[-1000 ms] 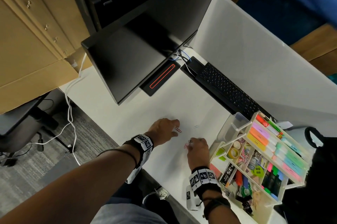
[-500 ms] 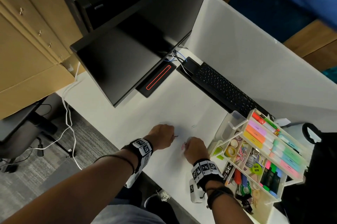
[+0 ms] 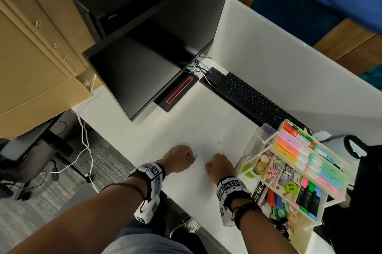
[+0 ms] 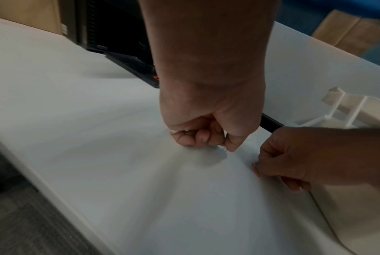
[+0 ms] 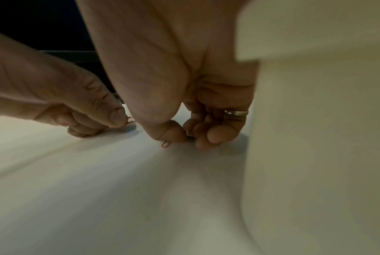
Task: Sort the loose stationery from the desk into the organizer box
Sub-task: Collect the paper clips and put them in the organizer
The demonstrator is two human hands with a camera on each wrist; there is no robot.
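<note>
My left hand (image 3: 189, 157) rests on the white desk (image 3: 144, 129), its fingers curled, and pinches a red paper clip (image 3: 195, 156) whose end pokes out past the fingertips. Just to its right, my right hand (image 3: 210, 166) pinches a pink paper clip (image 3: 209, 163) between thumb and curled fingers; in the right wrist view the pink paper clip (image 5: 165, 144) hangs below the thumb tip. A pale paper clip (image 3: 219, 142) lies loose on the desk beyond both hands. The cream organizer box (image 3: 310, 239) stands right of my right hand, holding highlighters, tape rolls and clips.
A black monitor (image 3: 144, 63) and its base (image 3: 177, 92) stand at the back. A black keyboard (image 3: 252, 100) lies behind the organizer. A white partition (image 3: 289, 67) borders the desk's far side. The desk's near edge runs just under my wrists; cables hang at left.
Both hands have curled their fingers over the clips and drawn slightly toward the near edge. The red clip that lay by my left fingertips is now pinched.
</note>
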